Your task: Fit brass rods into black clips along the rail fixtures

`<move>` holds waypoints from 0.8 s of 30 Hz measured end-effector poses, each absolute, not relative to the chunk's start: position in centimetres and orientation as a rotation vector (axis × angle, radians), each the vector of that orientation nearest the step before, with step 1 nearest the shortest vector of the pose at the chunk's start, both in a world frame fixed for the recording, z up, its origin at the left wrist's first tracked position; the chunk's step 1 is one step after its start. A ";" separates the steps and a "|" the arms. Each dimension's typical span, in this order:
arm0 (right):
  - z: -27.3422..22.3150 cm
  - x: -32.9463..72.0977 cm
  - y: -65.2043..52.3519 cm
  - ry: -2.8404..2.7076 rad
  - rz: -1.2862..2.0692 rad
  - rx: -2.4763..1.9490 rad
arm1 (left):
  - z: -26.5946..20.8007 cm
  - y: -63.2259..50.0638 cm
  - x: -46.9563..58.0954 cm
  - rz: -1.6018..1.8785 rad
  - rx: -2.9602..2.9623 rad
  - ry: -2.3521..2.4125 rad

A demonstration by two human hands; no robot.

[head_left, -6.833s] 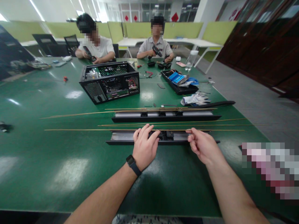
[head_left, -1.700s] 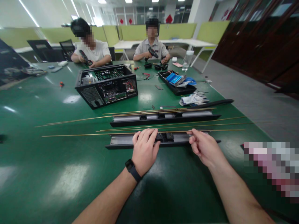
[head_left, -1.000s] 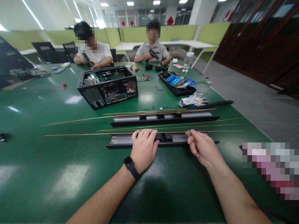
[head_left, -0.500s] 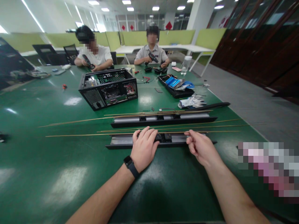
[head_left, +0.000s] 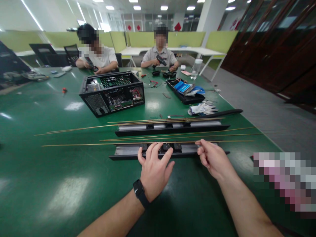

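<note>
- A glossy green counter (head_left: 98,177), lime partitions (head_left: 189,39) behind, two people (head_left: 159,56) seated across
- A black tray (head_left: 195,99) holds a shiny blue piece (head_left: 183,87); the open computer case (head_left: 95,105) shows perforated panels
- The near channel (head_left: 125,150), silvery with a black edge, holds black blocks (head_left: 177,147), the left hand (head_left: 155,169) spread over them
- The right hand (head_left: 212,156) pinches a thin golden rod (head_left: 86,145) along the channel's far edge

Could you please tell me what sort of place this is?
Probably an office used as a workshop: green partitions and white desks stand behind a table bearing an open computer case.
</note>
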State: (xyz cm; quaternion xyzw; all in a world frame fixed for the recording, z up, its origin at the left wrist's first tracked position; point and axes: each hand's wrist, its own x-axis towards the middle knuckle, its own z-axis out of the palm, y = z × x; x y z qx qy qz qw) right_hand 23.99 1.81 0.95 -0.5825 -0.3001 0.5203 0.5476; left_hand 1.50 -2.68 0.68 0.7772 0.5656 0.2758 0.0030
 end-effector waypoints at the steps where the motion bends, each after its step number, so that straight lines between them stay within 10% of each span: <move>1: 0.9 24.0 1.8 -0.711 1.232 -1.382 | 0.7 -2.7 1.5 0.861 2.434 1.777; 24: 1.1 23.9 1.8 -0.719 1.216 -1.387 | 0.8 -3.3 1.7 0.738 2.404 1.901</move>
